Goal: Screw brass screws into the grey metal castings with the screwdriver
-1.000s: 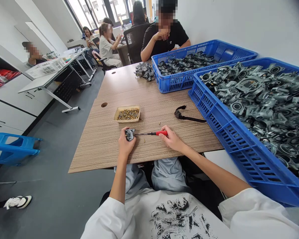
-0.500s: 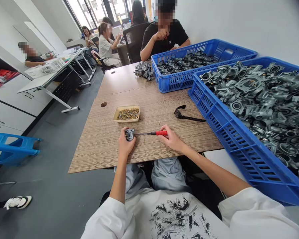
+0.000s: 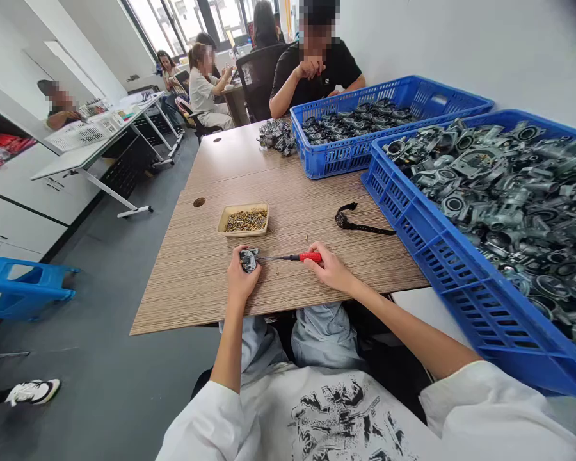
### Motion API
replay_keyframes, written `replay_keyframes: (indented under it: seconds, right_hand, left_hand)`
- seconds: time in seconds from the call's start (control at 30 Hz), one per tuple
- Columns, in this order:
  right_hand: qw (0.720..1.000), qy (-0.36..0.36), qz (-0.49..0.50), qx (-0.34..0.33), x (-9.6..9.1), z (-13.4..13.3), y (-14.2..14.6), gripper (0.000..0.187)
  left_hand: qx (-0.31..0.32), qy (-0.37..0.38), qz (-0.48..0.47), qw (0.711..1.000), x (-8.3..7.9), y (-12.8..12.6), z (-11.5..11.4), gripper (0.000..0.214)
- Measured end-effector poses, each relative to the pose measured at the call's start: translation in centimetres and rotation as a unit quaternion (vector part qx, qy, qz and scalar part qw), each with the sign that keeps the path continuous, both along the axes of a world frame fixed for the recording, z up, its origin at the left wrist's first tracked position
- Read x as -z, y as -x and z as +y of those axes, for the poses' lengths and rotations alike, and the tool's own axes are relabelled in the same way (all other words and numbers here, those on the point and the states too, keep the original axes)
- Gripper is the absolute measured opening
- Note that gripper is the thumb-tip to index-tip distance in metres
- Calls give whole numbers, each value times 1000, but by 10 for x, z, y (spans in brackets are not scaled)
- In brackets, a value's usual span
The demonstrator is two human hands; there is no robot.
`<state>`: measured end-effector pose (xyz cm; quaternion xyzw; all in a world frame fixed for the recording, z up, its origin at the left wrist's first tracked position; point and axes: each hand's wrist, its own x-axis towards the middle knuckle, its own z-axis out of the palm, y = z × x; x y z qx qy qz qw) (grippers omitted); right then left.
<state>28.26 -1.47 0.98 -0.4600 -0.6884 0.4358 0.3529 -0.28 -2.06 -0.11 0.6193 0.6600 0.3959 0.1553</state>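
Both hands are holding something, as I see from my remote seat: the left hand (image 3: 242, 276) pinches a grey metal part (image 3: 248, 260) between thumb and fingers above the wood-grain table (image 3: 187, 269), and the right hand (image 3: 331, 269) has its fingers wrapped round the red handle of a screwdriver (image 3: 311, 257). Taking that part as my clock centre, the screwdriver's shaft runs in from 3 o'clock and reaches it; I cannot tell whether the tip is seated. Near the shaft, a small brass piece (image 3: 277, 271) lies between 3 and 4. At 12 I have a cream tray (image 3: 240, 234) of small brass and grey pieces. Between 2 and 3 rests a black watch (image 3: 343, 221), just beside a blue crate (image 3: 413, 214) heaped with metal parts. A second crate (image 3: 336, 157) stands at 1.
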Motion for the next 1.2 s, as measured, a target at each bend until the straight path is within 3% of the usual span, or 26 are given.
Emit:
replay_keyframes:
  seconds: [1.0, 1.2]
  right_hand:
    - [1000, -26, -9, 9, 0, 1, 0, 23]
    - [1000, -2, 5, 12, 2, 1, 1, 26]
  left_hand:
    - [-3, -7, 0, 1000, 0, -1, 0, 52]
    - [-4, -9, 0, 1000, -2, -1, 0, 52]
